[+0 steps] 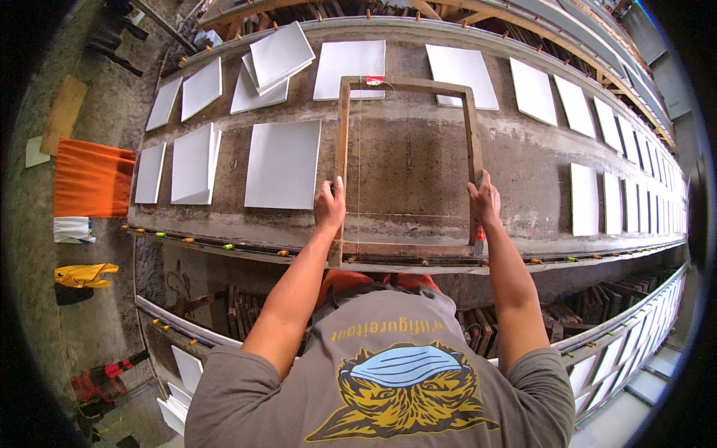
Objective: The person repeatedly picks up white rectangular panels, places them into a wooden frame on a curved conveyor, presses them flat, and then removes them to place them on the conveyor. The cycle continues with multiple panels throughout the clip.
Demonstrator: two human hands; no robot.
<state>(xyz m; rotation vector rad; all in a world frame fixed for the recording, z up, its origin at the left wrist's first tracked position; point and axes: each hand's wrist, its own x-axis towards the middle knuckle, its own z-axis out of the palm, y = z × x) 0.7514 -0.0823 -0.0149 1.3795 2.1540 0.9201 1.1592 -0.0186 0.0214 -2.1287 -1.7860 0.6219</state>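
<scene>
Now both hands' fingers grip the red-tagged wooden frame [407, 168], left hand [329, 204], right hand [485, 200].

We wear a grey-brown short-sleeved T-shirt [388, 373]; its sleeves end above the elbows, and both forearms are bare down to the wrists; we see no gloves, watch or rings on the left hand [329, 205] or the right hand [485, 200]; the shirt front carries a line of yellow lettering above a printed graphic in yellow and black, shaggy in outline, with a pale blue face mask drawn across it; below the shirt hem an orange garment [373, 280] shows at the waist.
</scene>
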